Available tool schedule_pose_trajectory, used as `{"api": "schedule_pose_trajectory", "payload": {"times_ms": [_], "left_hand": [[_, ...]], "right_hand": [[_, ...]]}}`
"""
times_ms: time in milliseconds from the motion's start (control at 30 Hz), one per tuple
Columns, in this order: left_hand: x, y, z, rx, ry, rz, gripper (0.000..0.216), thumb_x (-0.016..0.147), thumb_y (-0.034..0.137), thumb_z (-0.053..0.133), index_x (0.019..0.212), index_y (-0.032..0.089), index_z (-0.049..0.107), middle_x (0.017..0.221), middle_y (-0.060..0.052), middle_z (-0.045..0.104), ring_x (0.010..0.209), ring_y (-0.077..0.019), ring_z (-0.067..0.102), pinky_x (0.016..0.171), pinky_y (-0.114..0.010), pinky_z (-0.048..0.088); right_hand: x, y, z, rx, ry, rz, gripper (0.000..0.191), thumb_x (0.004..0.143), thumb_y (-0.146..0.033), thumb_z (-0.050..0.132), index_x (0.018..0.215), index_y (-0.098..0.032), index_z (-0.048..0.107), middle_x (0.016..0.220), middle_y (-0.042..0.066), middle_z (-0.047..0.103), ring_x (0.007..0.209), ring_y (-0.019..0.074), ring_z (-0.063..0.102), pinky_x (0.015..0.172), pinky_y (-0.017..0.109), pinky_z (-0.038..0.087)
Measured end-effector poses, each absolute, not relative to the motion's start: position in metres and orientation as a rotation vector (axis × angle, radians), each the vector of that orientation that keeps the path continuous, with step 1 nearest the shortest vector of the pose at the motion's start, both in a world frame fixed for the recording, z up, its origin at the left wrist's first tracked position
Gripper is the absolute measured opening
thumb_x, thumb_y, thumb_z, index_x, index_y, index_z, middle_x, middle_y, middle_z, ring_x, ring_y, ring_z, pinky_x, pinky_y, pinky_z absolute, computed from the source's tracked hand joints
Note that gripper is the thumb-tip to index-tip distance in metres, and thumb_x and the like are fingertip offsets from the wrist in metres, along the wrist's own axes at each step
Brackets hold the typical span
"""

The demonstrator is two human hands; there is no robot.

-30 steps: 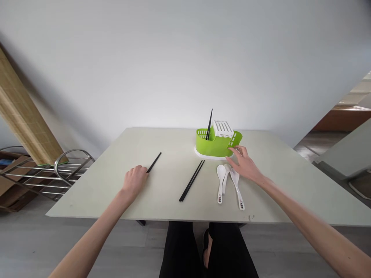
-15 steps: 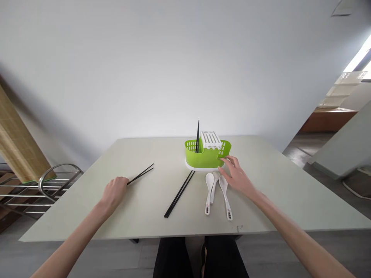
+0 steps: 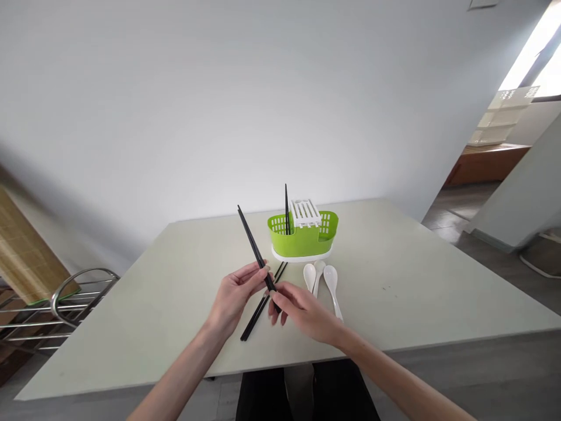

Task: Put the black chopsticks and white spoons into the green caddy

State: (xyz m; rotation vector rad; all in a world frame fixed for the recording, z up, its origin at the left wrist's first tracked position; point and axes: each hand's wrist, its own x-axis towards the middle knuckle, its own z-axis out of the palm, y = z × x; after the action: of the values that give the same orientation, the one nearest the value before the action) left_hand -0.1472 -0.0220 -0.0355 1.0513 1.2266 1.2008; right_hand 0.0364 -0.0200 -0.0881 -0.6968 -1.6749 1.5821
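Note:
Between both hands, a pair of black chopsticks (image 3: pixel 250 235) is held slanting up and to the left above the table. My left hand (image 3: pixel 239 291) pinches them around the middle, while my right hand (image 3: pixel 302 311) is closed on their lower end. Beneath the hands another pair of black chopsticks (image 3: pixel 252 324) lies on the table, partly covered. A green utensil basket (image 3: pixel 300 244) with a white slotted top and white base stands behind; black chopsticks (image 3: pixel 286 202) rise upright from its left compartment. Several white spoons (image 3: pixel 332 279) lie just right of my right hand, some partly hidden by it.
The pale table (image 3: pixel 175 263) meets a white wall (image 3: pixel 219 117) at its far edge. To the left stand a metal rack (image 3: pixel 74 301) and a rolled bamboo mat (image 3: pixel 30 251). My legs (image 3: pixel 263 397) are under the near edge.
My left hand has brought its chopsticks from the left to the middle and tilted them up. My right hand has left the basket's side and taken hold of their lower end.

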Motion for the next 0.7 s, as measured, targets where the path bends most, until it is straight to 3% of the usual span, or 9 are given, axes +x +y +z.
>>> {"api": "schedule_pose_trajectory", "payload": {"times_ms": [100,233,367,567,700], "left_hand": [[-0.142,-0.021,-0.041,1.028,1.207,1.18,0.049,0.071,0.046,0.093,0.111,0.019,0.083,0.111,-0.008,0.082,0.108,-0.0249,0.075,0.111,-0.042,0.056],[-0.149,-0.016,-0.037,1.035,1.233,1.274,0.045,0.075,0.047,0.091,0.108,0.018,0.084,0.118,-0.008,0.081,0.114,-0.0253,0.074,0.115,-0.04,0.054],[-0.152,-0.013,-0.031,1.042,1.252,1.346,0.044,0.078,0.05,0.088,0.105,0.016,0.084,0.115,-0.01,0.081,0.111,-0.026,0.075,0.115,-0.043,0.055],[-0.146,-0.015,-0.028,1.099,1.259,1.338,0.042,0.08,0.05,0.086,0.103,0.015,0.084,0.112,-0.01,0.081,0.106,-0.026,0.077,0.112,-0.045,0.057],[-0.141,-0.015,-0.029,1.147,1.275,1.331,0.04,0.08,0.051,0.086,0.101,0.016,0.084,0.109,-0.01,0.082,0.103,-0.0257,0.077,0.111,-0.044,0.058]], "right_hand": [[0.033,-0.021,-0.099,-0.727,-1.596,1.552,0.048,0.106,-0.062,0.045,0.105,-0.018,0.065,0.07,-0.003,0.056,0.06,0.0121,0.053,0.06,0.028,0.045],[0.045,-0.023,-0.106,-0.794,-1.595,1.515,0.052,0.106,-0.063,0.046,0.112,-0.018,0.069,0.065,-0.006,0.048,0.056,0.0112,0.047,0.058,0.027,0.039],[0.055,-0.026,-0.106,-0.801,-1.579,1.55,0.055,0.103,-0.066,0.049,0.112,-0.017,0.071,0.07,-0.004,0.052,0.06,0.011,0.05,0.061,0.028,0.042],[0.062,-0.026,-0.109,-0.775,-1.531,1.593,0.055,0.101,-0.068,0.053,0.097,-0.016,0.072,0.075,0.0,0.06,0.065,0.012,0.058,0.066,0.029,0.049],[0.068,-0.025,-0.109,-0.738,-1.492,1.651,0.052,0.1,-0.065,0.058,0.109,-0.017,0.073,0.089,0.004,0.069,0.073,0.0145,0.066,0.07,0.031,0.055]]}}
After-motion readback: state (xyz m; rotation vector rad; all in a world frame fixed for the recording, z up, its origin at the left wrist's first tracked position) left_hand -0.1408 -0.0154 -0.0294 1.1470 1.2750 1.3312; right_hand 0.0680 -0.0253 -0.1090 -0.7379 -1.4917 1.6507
